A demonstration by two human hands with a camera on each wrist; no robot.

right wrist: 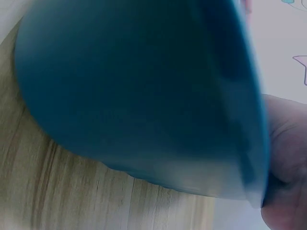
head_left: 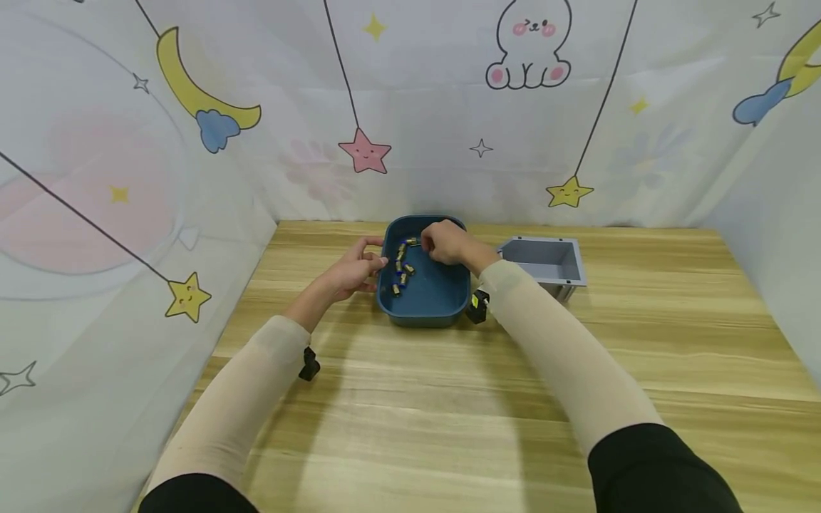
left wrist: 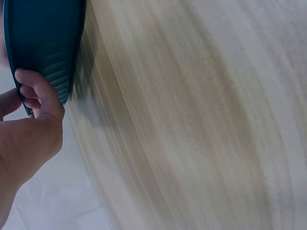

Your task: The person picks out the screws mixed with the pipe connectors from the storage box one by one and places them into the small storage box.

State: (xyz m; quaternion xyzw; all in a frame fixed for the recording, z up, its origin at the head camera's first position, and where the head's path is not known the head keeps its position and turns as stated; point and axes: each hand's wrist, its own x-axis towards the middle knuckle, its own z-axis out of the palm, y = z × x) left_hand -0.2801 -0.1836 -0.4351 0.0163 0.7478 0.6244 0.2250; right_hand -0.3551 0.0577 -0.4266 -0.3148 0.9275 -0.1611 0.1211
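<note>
A dark blue plastic basin (head_left: 426, 311) stands at the back middle of the table. Several small brass-and-blue pieces, like pipe fittings (head_left: 403, 269), lie along its left side. My left hand (head_left: 353, 271) grips the basin's left rim, thumb and fingers on either side of it; the left wrist view shows this hand (left wrist: 33, 124) at the rim too. Inside the basin, toward the back, my right hand (head_left: 445, 242) reaches down with bent fingers beside the rearmost fitting. Its fingertips are hidden, and the basin wall (right wrist: 134, 96) blocks them in the right wrist view.
A grey open bin (head_left: 571, 262) with a cut corner stands right of the basin, partly behind my right forearm. Behind the wooden table (head_left: 410, 413) hangs a printed white cloth (head_left: 436, 107), which also borders the left side.
</note>
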